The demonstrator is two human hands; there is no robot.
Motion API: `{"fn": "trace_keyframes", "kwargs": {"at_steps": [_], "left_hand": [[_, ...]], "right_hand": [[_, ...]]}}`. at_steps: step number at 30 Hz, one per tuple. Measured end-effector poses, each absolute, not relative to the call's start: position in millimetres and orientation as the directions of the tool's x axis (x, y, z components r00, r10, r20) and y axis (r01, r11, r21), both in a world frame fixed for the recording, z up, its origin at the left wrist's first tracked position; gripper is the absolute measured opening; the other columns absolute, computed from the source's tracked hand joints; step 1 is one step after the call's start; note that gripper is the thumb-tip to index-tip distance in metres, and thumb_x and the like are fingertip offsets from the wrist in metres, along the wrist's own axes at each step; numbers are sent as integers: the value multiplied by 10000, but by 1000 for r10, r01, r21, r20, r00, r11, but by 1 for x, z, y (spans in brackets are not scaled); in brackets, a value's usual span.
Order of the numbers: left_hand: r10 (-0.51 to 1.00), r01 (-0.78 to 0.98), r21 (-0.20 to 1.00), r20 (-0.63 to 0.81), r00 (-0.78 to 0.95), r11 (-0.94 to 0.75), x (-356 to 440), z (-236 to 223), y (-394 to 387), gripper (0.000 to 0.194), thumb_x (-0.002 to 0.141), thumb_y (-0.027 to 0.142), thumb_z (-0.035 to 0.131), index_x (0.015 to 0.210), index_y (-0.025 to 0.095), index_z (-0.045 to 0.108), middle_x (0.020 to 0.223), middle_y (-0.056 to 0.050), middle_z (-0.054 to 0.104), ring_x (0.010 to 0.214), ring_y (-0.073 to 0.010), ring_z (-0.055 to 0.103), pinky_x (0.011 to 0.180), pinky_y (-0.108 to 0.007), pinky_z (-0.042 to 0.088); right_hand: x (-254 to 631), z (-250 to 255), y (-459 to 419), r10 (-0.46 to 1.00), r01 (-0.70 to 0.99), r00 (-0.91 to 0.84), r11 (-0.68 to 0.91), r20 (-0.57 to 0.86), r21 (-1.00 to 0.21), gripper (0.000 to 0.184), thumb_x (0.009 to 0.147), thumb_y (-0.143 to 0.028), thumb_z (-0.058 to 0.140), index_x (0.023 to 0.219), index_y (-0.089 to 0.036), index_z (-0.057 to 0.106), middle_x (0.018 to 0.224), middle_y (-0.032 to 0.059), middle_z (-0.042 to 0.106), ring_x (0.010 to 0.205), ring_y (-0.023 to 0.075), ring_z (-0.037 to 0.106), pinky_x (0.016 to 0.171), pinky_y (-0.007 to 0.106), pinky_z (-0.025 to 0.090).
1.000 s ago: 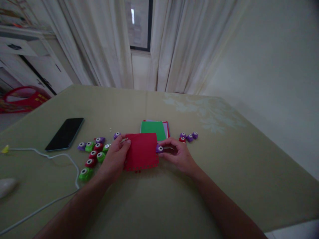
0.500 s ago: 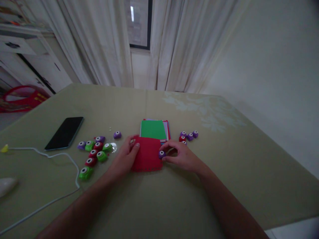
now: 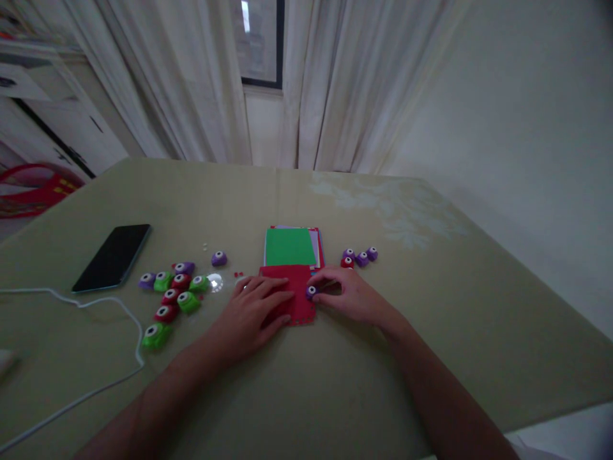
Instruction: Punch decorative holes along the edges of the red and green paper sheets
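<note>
A sheet of red paper (image 3: 301, 308) lies on the table in front of me, with small cut-outs along its near edge. My left hand (image 3: 256, 313) rests flat across the left part of the sheet, fingers spread. At the right edge, my right hand (image 3: 345, 295) pinches a small purple craft punch (image 3: 311, 292) with a round eye-like button between thumb and fingertips. Whether the paper sits in the punch's slot I cannot tell. Just behind the red sheet is a stack of coloured paper with a green sheet (image 3: 288, 247) on top.
Several green, red and purple punches (image 3: 181, 281) lie to the left, near a clear round piece (image 3: 215, 283). A lone purple punch (image 3: 219, 258) sits farther back. More punches (image 3: 363, 259) are at right. A black phone (image 3: 113, 257) and white cable (image 3: 119, 299) lie left.
My left hand has gone from holding the red paper's left edge to lying flat on top of it. The right hand still pinches the purple punch at the right edge.
</note>
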State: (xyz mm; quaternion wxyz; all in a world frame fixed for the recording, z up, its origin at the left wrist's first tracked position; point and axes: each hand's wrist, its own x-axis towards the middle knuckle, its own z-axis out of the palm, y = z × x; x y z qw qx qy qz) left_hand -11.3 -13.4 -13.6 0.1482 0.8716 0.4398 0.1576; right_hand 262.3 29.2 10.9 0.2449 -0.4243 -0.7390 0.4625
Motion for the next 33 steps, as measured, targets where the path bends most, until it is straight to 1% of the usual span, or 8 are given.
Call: {"fn": "trace_keyframes", "kwargs": {"at_steps": [9, 13, 18, 25, 33], "left_hand": [[784, 656, 457, 181, 593, -601, -15, -21, -9, 391, 1050, 357, 616, 1432, 309, 685, 1527, -89, 637, 1386, -320, 564, 1157, -565, 446], [781, 636, 484, 184, 597, -601, -16, -19, -8, 390, 1037, 320, 623, 1420, 302, 695, 1521, -94, 641, 1387, -327, 571, 1148, -570, 474], [779, 625, 505, 173, 603, -596, -16, -16, -7, 378, 1040, 326, 618, 1408, 303, 703, 1523, -93, 642, 1388, -323, 581, 1153, -569, 482], [774, 624, 492, 187, 605, -607, -16, -18, -6, 384, 1034, 314, 627, 1408, 294, 706, 1515, -101, 644, 1375, -325, 587, 1144, -570, 492], [779, 641, 473, 184, 599, -605, -15, -19, -7, 372, 1041, 324, 619, 1401, 299, 708, 1517, -99, 641, 1382, -327, 575, 1148, -574, 479]], "right_hand": [[266, 8, 32, 843, 365, -536, 177, -51, -914, 159, 908, -278, 792, 1052, -213, 792, 1089, 68, 799, 976, 227, 766, 941, 401, 613], [267, 9, 32, 832, 359, -553, 186, -47, -915, 170, 920, -292, 790, 1069, -211, 794, 1113, 71, 802, 997, 230, 766, 963, 409, 605], [268, 10, 33, 815, 366, -577, 202, -51, -908, 165, 929, -276, 784, 1078, -209, 798, 1126, 72, 802, 1016, 228, 763, 977, 404, 592], [269, 9, 34, 818, 360, -573, 197, -49, -912, 171, 922, -279, 794, 1078, -210, 801, 1107, 66, 803, 1007, 224, 765, 959, 386, 593], [268, 7, 34, 824, 354, -564, 181, -55, -918, 174, 911, -300, 800, 1064, -217, 799, 1087, 61, 809, 980, 222, 766, 947, 393, 602]]}}
